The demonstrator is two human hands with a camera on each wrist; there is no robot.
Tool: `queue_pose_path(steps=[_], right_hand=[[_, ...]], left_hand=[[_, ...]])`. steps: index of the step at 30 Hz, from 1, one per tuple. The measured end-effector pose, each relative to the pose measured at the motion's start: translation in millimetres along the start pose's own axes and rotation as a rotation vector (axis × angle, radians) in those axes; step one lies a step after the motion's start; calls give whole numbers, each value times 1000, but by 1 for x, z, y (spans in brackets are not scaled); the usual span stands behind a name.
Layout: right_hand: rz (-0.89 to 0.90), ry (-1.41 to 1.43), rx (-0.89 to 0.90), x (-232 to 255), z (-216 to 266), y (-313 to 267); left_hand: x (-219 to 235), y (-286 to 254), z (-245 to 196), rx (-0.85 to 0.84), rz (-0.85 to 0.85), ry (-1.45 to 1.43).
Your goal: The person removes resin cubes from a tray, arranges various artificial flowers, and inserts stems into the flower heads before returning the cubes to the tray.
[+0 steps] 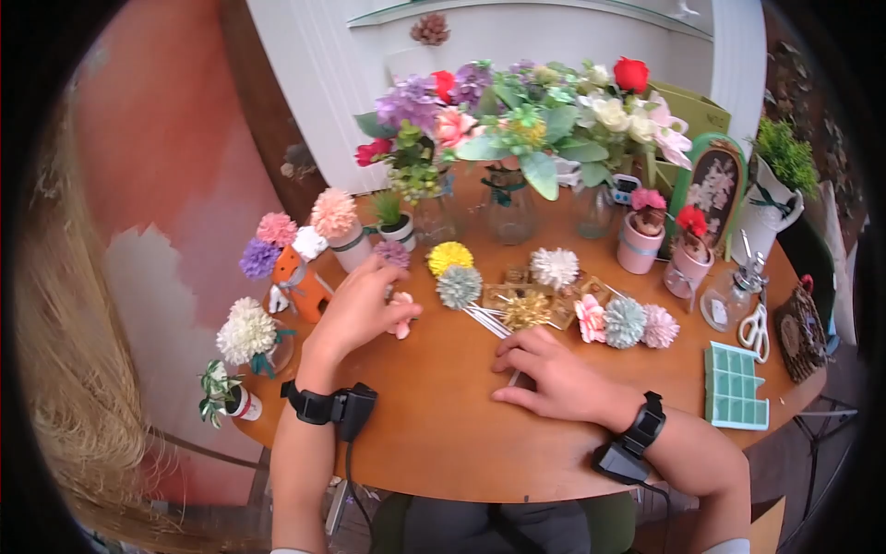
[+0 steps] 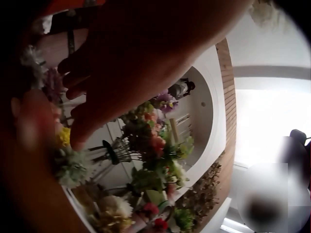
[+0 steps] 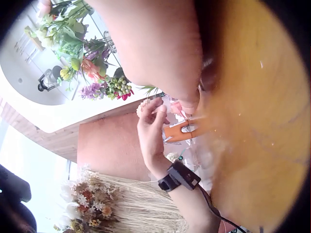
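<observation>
Gold flower (image 1: 526,311) mid-table is serving as landmark. Left hand (image 1: 355,309) is hanging well to its left, fingers bending, gap partly open. A pink flower (image 1: 401,319) is sitting at those fingertips, left of the gold flower; whether the hand is pinching it, I cannot tell.

Right hand (image 1: 558,377) is resting on the table (image 1: 434,406), just nearer the wearer than the gold flower. Its fingers are bending loosely, thumb standing a little apart. A pale sliver is showing between thumb and forefinger; I cannot tell if it is being gripped.

Around the gold flower: white sticks (image 1: 486,319) are lying just left; a grey-green flower (image 1: 459,287) is sitting beyond them, a yellow flower (image 1: 449,259) beyond that. A white flower (image 1: 555,268) is lying behind and slightly right. A coral flower (image 1: 590,319), a blue-green flower (image 1: 624,321) and a pale pink flower (image 1: 660,327) are lining up rightward. Farther right, a mint tray (image 1: 736,386) is lying nearer the wearer.
</observation>
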State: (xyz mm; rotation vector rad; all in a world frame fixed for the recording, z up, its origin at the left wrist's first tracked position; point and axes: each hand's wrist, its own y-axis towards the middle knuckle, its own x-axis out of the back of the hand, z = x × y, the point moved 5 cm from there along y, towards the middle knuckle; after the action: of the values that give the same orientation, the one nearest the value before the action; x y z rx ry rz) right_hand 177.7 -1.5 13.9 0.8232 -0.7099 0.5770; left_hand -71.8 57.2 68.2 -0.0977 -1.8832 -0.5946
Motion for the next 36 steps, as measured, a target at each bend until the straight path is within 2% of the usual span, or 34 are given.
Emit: queue_pose_path(steps=[1, 3, 7, 9, 10, 11, 13, 15, 19, 22, 25, 27, 29, 31, 32, 36], right_hand=[[-4, -8, -24, 0, -2, -2], [46, 80, 2, -2, 0, -2], [-2, 17, 34, 1, 2, -4], [-37, -6, 70, 3, 5, -3], [-34, -82, 39, 4, 5, -4], [-29, -155, 17, 5, 5, -3], [-38, -141, 16, 7, 8, -1], [-22, -169, -40, 8, 4, 0], [-32, -234, -11, 6, 5, 3], [-7, -264, -25, 2, 2, 5], [-45, -223, -65, 2, 0, 6], [-162, -107, -218, 7, -5, 4], [-198, -55, -239, 5, -10, 0], [-274, 59, -341, 7, -10, -1], [-268, -50, -207, 13, 0, 4], [-226, -11, -181, 11, 4, 8]], left_hand=[[-6, -4, 5, -17, 11, -16], [-21, -11, 19, 115, 128, -107], [-27, -12, 14, 110, 148, -128], [-27, -11, 1, 364, 234, -516], [-27, -10, -7, 282, 202, -551], [-34, -9, -8, 130, 155, -583], [-39, -10, -22, -83, 89, -550], [-52, -13, -34, -25, 179, -733], [-71, -17, -44, -4, 351, -882], [-80, -15, -41, 66, 421, -978], [-88, -13, -33, 47, 374, -1105], [-87, -12, -32, 37, 376, -1148], [-87, -15, -36, 81, 475, -1242], [-84, -17, -42, 81, 502, -1164], [-85, -17, -44, 76, 527, -1084], [-87, -19, -42, 125, 515, -1109]])
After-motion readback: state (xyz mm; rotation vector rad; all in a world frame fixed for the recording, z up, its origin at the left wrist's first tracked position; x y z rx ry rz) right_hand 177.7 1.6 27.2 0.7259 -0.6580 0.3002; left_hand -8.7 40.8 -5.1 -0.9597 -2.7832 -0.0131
